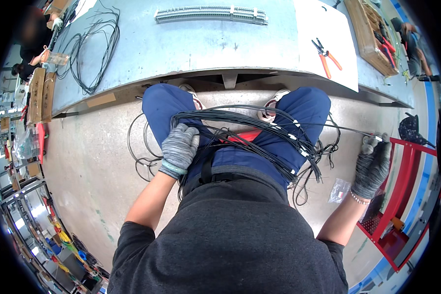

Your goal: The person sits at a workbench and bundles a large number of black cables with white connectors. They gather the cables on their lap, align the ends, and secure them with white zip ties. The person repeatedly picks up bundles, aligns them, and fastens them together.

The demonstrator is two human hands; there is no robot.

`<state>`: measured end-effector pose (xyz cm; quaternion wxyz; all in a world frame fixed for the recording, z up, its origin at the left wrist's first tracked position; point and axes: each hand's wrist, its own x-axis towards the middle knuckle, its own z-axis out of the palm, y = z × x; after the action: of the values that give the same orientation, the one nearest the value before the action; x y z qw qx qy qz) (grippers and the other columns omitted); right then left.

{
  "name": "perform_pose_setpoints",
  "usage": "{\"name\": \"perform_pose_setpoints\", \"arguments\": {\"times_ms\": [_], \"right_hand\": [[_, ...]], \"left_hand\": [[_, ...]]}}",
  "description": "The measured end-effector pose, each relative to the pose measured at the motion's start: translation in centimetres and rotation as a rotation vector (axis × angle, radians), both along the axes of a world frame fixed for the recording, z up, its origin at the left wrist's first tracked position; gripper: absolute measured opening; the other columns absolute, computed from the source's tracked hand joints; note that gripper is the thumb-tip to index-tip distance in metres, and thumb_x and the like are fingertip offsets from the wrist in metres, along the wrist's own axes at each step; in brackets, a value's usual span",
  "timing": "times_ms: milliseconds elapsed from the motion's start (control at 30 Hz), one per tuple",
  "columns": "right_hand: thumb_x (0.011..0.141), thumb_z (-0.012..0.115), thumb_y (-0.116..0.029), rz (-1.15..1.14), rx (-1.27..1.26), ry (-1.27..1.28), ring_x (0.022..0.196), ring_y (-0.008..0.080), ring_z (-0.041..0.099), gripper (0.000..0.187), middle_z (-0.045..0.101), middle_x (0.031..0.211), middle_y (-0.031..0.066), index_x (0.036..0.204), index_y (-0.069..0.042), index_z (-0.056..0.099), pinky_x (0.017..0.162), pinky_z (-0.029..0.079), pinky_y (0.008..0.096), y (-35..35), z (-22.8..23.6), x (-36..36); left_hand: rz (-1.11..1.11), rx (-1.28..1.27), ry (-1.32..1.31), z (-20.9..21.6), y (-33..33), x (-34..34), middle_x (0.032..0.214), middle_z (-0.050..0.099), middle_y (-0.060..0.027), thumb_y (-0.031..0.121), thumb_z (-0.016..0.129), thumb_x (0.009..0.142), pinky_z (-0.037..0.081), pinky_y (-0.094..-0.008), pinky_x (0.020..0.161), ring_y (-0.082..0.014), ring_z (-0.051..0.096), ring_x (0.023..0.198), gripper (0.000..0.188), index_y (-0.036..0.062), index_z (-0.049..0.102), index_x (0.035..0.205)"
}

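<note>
A thick bundle of black wires (240,115) with white labels near its right ends lies across my lap. My left hand (180,148), in a grey knit glove, is closed around the bundle's left part, over my thigh. Out to the right, my gloved right hand (372,164) pinches the end of a single black wire (339,128), near a small white label (377,138). That wire runs taut from the bundle to my fingers. Loose loops hang past both knees. Something red (245,135) shows beneath the wires between my legs.
Ahead stands a metal table (201,51) carrying a terminal strip (210,14), coiled black wires (95,54) and orange-handled wire strippers (326,59) on white paper. A wooden tool box (372,36) sits at its right. A red cart (394,206) is beside my right hand. Other people work at both sides.
</note>
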<state>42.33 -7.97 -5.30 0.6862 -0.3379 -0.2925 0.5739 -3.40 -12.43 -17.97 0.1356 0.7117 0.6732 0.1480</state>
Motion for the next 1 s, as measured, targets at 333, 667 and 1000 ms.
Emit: {"name": "perform_pose_setpoints", "arguments": {"times_ms": [333, 667, 1000], "right_hand": [[0.097, 0.050, -0.023, -0.219, -0.511, 0.148, 0.086, 0.0208, 0.065, 0.024, 0.065, 0.096, 0.0112, 0.102, -0.002, 0.060, 0.068, 0.057, 0.0270, -3.5, -10.9, 2.6], [0.099, 0.046, -0.020, 0.089, -0.078, 0.311, 0.087, 0.0203, 0.059, 0.022, 0.059, 0.101, 0.0101, 0.110, -0.002, 0.053, 0.067, 0.050, 0.0271, -1.2, -2.9, -1.2], [0.096, 0.051, -0.029, -0.132, -0.528, 0.040, 0.081, 0.0198, 0.064, 0.027, 0.067, 0.092, 0.0092, 0.105, -0.005, 0.060, 0.063, 0.053, 0.0272, -2.0, -8.7, 2.2]], "left_hand": [[0.154, 0.103, 0.208, 0.1, 1.2, -1.1, 0.137, 0.037, -0.0189, 0.021, 0.079, 0.062, 0.029, -0.0482, 0.107, -0.0395, 0.034, 0.128, 0.083, 0.0105, 0.042, 0.136], [0.052, 0.190, 0.178, 0.0, 1.0, -1.5, 0.136, 0.039, -0.0200, 0.020, 0.076, 0.066, 0.030, -0.0482, 0.106, -0.0391, 0.036, 0.127, 0.073, 0.0089, 0.047, 0.132], [0.161, 0.160, -0.028, -0.6, 0.7, -2.2, 0.133, 0.046, -0.0182, 0.014, 0.072, 0.075, 0.029, -0.0444, 0.108, -0.0384, 0.037, 0.129, 0.013, 0.0073, 0.068, 0.086]]}}
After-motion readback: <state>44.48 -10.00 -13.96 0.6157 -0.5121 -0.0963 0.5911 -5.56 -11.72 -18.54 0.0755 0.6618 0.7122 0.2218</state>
